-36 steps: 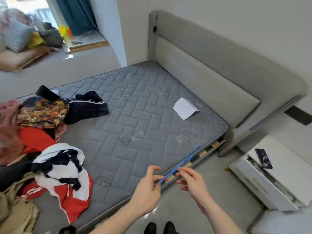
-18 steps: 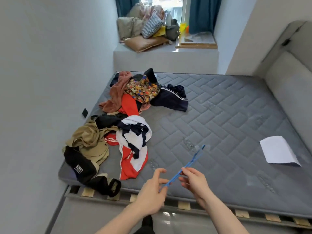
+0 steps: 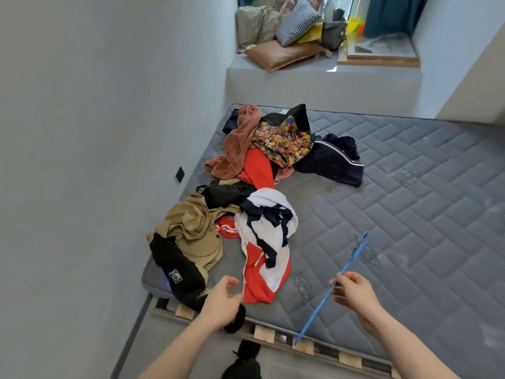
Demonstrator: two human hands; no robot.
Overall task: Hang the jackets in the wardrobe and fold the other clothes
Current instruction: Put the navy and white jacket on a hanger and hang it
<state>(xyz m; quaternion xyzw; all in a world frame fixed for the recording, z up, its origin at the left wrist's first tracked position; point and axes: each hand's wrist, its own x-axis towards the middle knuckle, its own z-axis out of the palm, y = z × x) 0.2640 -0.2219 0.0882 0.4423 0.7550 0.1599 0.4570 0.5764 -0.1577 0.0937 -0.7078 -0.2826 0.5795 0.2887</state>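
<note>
My right hand (image 3: 352,292) pinches a thin blue plastic hanger (image 3: 332,289) over the near edge of the grey mattress (image 3: 410,209). My left hand (image 3: 222,299) hovers with loosely curled fingers and holds nothing, just in front of a khaki-and-black jacket (image 3: 188,242) and a red, white and navy jacket (image 3: 266,242). Farther back in the same pile lie a red garment (image 3: 257,170), a pink one (image 3: 237,143), a colourful patterned one (image 3: 284,140) and a navy striped one (image 3: 333,160).
A grey wall (image 3: 95,132) closes in the mattress on the left. Cushions and bags (image 3: 287,31) are heaped on a raised window ledge (image 3: 314,83) beyond the bed. Wooden bed slats (image 3: 263,333) stick out below the mattress edge, above the floor.
The view has swung left, from the headboard side to the clothes pile. My left hand has let go of the hanger and moved left toward the jackets; my right hand still holds the hanger.
</note>
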